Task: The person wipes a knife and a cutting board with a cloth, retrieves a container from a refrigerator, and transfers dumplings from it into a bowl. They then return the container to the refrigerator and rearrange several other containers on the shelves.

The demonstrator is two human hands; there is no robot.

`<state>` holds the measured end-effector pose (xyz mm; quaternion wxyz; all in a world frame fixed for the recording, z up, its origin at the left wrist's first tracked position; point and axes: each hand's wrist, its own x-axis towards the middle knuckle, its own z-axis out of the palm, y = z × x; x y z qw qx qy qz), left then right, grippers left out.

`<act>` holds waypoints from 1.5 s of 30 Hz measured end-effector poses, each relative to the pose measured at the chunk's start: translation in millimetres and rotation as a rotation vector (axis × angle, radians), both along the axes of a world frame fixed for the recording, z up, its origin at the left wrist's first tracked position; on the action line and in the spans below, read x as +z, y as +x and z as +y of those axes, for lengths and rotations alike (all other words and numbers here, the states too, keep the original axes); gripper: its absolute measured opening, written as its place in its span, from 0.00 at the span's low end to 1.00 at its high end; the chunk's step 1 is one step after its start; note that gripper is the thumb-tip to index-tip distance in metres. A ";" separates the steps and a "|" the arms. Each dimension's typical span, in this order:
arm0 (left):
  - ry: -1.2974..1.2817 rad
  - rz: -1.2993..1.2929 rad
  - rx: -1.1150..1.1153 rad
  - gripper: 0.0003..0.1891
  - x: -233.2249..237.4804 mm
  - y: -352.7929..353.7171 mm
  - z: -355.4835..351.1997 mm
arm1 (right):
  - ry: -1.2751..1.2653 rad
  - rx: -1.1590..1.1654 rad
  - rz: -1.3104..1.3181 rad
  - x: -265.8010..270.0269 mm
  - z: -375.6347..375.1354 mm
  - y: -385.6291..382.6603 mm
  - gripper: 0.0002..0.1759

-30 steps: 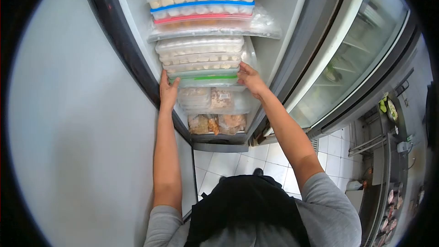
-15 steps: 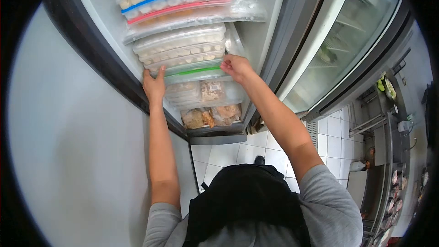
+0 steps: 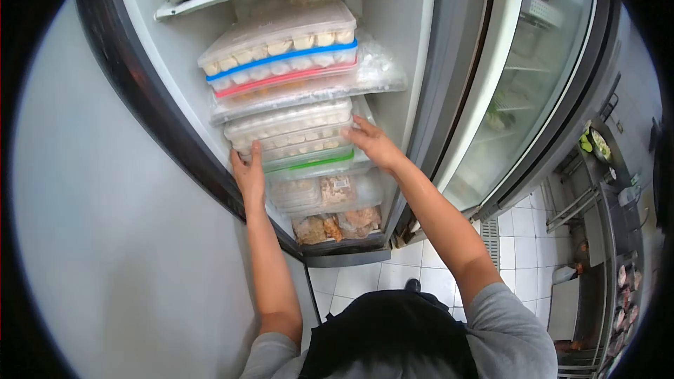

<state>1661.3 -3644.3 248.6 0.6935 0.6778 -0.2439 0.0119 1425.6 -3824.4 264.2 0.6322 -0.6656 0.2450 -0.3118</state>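
Clear glossy plastic trays [image 3: 291, 130], crinkled plastic bags [image 3: 337, 221], smooth white freezer wall [image 3: 390, 14], glossy glass door [image 3: 540, 63]

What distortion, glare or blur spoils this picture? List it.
Head view: fisheye bows the freezer frame, with black corners; pale glare washes the glass door at right; the left hand, right hand and stacked containers look sharp under even, soft light.

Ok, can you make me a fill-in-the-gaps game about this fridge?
The highest coloured band on the upper stack is ____.
The left hand and right hand press the lower stack, which has one ____ band.
The fridge door stands ____.
Missing words: blue, green, open.
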 end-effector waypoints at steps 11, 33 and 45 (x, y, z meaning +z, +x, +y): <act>-0.060 -0.311 0.116 0.31 87.1 -43.5 43.3 | -0.518 -0.127 -0.238 137.7 27.8 -62.1 0.11; -0.029 -0.295 0.076 0.39 188.6 2.4 -4.2 | -0.242 -0.197 -0.121 200.7 -15.3 -1.3 0.44; -0.205 -0.160 -0.102 0.31 170.0 15.5 -2.0 | -0.456 -0.303 -0.214 168.1 -6.2 -8.9 0.42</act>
